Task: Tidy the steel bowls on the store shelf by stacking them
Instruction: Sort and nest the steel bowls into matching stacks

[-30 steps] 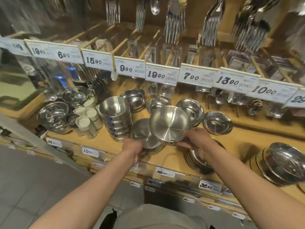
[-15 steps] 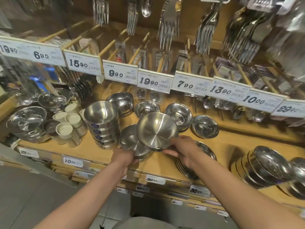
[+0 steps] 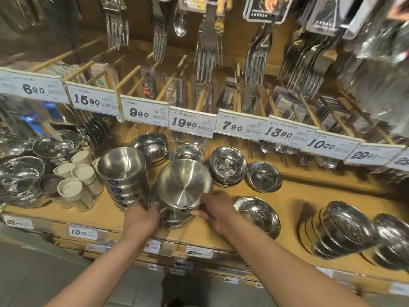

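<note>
You are holding a steel bowl (image 3: 183, 183) with both hands at the near middle of the wooden shelf (image 3: 294, 193). Your right hand (image 3: 218, 210) is pinching its near right rim, thumb and fingers curled around the edge. Your left hand (image 3: 141, 217) is curling around the left side of the bowls beneath it, fingers gripping the metal. The bowl is tilting, its hollow facing you, and it is sitting on top of a short stack (image 3: 177, 218) of like bowls; whether it is fully nested you cannot tell.

Just to the left a taller stack (image 3: 124, 178) of five or so bowls with blue stickers is standing upright, touching or nearly touching the held one. Farther back, smaller bowls (image 3: 228, 165) are sitting in a row, and a shallow dish (image 3: 257, 214) is lying just right of your right hand. Well to the right, tilted plates (image 3: 340, 229) are leaning in a pile. At far left, white cups (image 3: 76, 176) are clustering beside shiny wrapped bowls (image 3: 20, 176). Price tags (image 3: 192, 122) are running along the rail above, with forks (image 3: 208, 52) hanging behind them.
</note>
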A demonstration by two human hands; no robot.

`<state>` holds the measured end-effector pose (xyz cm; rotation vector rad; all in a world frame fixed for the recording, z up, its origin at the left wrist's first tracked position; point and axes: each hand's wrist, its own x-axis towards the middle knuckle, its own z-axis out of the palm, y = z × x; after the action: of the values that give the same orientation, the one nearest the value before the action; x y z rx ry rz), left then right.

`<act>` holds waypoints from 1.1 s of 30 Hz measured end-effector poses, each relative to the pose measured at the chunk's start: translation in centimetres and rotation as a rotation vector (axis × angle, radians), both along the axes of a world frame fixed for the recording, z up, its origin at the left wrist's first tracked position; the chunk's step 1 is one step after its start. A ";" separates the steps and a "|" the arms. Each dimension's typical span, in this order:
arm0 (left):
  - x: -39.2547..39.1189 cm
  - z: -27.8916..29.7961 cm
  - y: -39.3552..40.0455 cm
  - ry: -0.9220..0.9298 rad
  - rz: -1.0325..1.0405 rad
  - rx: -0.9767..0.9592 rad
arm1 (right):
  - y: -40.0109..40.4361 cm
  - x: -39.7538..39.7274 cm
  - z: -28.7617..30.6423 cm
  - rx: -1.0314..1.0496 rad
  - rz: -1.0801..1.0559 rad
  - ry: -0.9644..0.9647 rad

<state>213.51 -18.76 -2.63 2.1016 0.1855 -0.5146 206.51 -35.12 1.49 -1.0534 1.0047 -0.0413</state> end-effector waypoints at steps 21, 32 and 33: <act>3.3 2.5 -0.7 0.007 -0.098 -0.137 | -1.8 0.5 -2.3 -0.316 0.183 0.045; 2.2 1.0 0.5 -0.177 -0.296 -0.089 | 0.5 0.9 -3.7 -0.392 0.056 0.073; 2.1 0.9 0.5 -0.191 -0.297 -0.086 | 0.5 0.9 -3.7 -0.412 0.074 0.086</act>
<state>215.60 -18.23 -1.74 2.0895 -0.2579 -0.4827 207.39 -34.60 -2.18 -1.4777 1.0592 -0.1488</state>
